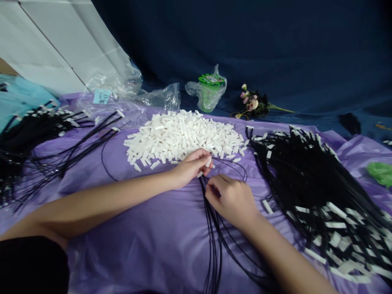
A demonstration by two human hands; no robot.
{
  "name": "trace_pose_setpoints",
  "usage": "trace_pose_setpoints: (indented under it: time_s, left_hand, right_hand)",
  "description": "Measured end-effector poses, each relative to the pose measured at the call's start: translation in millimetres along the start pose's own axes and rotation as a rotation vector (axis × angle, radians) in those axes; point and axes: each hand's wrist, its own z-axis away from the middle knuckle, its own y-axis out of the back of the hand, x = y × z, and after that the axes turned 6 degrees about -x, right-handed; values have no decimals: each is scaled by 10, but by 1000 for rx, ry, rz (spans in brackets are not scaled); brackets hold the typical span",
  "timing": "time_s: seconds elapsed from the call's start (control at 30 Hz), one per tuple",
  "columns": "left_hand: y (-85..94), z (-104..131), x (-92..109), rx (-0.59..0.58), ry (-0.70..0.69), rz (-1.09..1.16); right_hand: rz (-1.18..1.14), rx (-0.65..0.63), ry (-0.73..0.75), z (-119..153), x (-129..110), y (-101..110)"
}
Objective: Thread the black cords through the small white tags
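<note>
My left hand (193,166) is closed, a small white plastic piece (208,162) pinched between thumb and fingers. Just below it, a second white piece (200,174) sits at the top of a bunch of thin black cords (211,228) that hangs toward me. My right hand (231,198) is curled beside the cords, its thumb and finger pressed together close to the left hand; the cords run by its fingertips, partly hidden. Thin black loops (237,163) arc to the right from the left hand. Right behind the hands lies a large heap of white pieces (183,134).
A purple cloth (137,237) covers the work surface. Bundles of black cords with white ends lie at the right (312,179) and left (30,139). Behind are clear plastic bags (122,98), a green cup (210,92) in plastic and artificial flowers (252,102). A dark blue curtain (245,41) hangs beyond.
</note>
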Motion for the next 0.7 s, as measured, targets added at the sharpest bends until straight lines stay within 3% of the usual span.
trace_pose_setpoints:
  time_s: [0.2, 0.7]
  left_hand:
    - [9, -16, -21, -5, -20, 10]
    - [4, -12, -12, 1, -15, 3]
  right_hand:
    - [-2, -61, -51, 8, 1, 7]
    - [-59, 2, 18, 8, -21, -31]
